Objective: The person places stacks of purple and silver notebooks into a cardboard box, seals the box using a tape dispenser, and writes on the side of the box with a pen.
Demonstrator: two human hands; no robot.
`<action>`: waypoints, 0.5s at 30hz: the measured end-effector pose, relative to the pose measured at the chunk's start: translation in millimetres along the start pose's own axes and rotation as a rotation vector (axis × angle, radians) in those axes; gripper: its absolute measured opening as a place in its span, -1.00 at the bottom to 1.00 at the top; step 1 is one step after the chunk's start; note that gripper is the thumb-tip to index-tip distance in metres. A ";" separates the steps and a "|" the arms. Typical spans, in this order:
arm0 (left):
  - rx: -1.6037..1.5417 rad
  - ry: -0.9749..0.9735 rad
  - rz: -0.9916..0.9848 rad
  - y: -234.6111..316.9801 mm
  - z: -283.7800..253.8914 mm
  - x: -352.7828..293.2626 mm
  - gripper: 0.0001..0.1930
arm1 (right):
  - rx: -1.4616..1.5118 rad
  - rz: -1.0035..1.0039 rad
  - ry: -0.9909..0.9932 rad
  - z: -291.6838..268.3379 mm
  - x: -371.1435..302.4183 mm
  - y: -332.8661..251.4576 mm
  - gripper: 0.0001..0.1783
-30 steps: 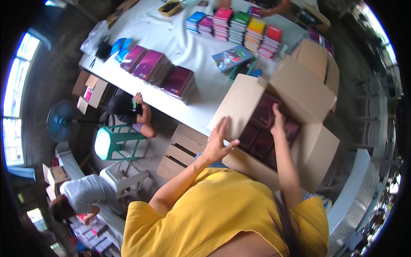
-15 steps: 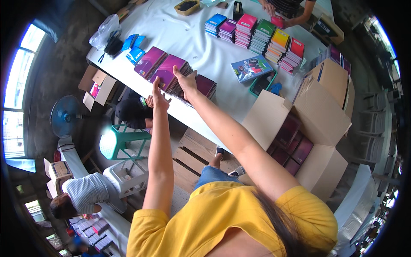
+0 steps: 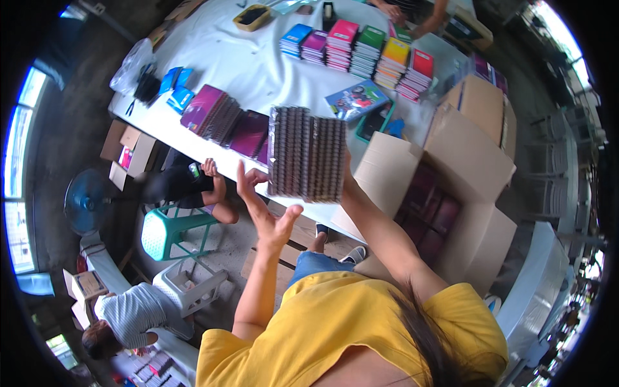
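"Pale and a little rumpled, the covered table [image 3: 258, 77] stretches away from the person. What is nearest?"

"The left hand [image 3: 264, 216], raised with its fingers spread wide and nothing in it. It is just beside the notebook bundle [image 3: 306, 155], perhaps to guard that side; whether a fingertip touches, I can't tell."

"And the right hand [image 3: 349, 173]?"

"It has hold of the bundle from behind, at the right side. The bundle hides the fingers, so how tightly they close I can't tell. My guess is that the weight leans on that palm."

"Where is the bundle, and how does it look?"

"Up in front of the person, over the near edge of the table. Dark coils face us in two upright blocks, side by side, glossy as if wrapped, which would keep the books from sliding apart."

"What about the carton [image 3: 387, 164] on the right?"

"Its flaps are folded outward, presumably to leave the opening free; purple packs [image 3: 435, 216] sit inside."

"Farther off?"

"Purple notebook stacks [image 3: 205, 109] along the table's near edge, within easy reach. Beyond, coloured booklets [image 3: 369, 48] stand in piles, seemingly sorted by cover, near a co-worker's hand [image 3: 390, 10]."
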State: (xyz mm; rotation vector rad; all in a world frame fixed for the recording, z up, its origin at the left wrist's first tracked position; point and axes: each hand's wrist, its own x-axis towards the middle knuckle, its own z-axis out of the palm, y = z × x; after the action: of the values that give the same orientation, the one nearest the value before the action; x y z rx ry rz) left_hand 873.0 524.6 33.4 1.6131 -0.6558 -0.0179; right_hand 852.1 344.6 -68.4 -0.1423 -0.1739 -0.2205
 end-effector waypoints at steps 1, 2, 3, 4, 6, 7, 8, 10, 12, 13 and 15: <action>0.205 -0.221 -0.057 27.6 -0.7 11.6 0.26 | -0.026 -0.024 0.024 9.7 -22.6 -10.8 -0.26; 0.398 -0.318 0.140 40.3 4.7 14.0 0.30 | -0.048 -0.040 0.047 20.0 -46.7 -19.5 -0.25; 0.359 -0.371 0.107 53.4 15.8 6.8 0.33 | -0.067 -0.020 0.157 25.4 -70.1 -29.9 -0.22; 0.328 -0.422 0.070 67.6 27.0 -0.5 0.36 | -0.029 -0.001 0.174 51.9 -90.8 -35.2 -0.24; 0.262 -0.528 0.049 95.0 50.9 -18.3 0.45 | -0.145 -0.059 0.142 75.5 -146.8 -51.5 -0.22; 0.195 -0.585 0.044 103.3 63.9 -33.0 0.47 | -0.229 -0.040 0.108 79.5 -182.0 -64.9 -0.16; 0.138 -0.631 0.030 109.4 75.9 -51.7 0.50 | -0.276 -0.049 0.115 94.5 -208.8 -75.6 -0.16; 0.128 -0.700 0.001 124.2 106.1 -92.1 0.52 | -0.319 -0.177 0.365 115.1 -262.3 -87.1 -0.17; 0.025 -0.765 -0.025 117.6 136.6 -122.8 0.48 | -0.417 -0.260 0.526 129.6 -303.0 -101.9 -0.19; 0.062 -0.785 -0.086 112.3 149.2 -140.9 0.43 | -0.363 -0.163 0.589 136.8 -313.0 -114.4 -0.21; 0.052 -0.820 -0.273 96.1 171.2 -181.0 0.35 | -0.329 0.020 0.744 143.3 -328.0 -142.4 -0.26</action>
State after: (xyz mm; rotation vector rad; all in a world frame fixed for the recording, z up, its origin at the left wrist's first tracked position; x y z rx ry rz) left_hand 618.4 444.4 27.3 1.7155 -1.0472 -0.9053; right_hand 482.0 297.0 27.4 -0.3771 0.6067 -0.2683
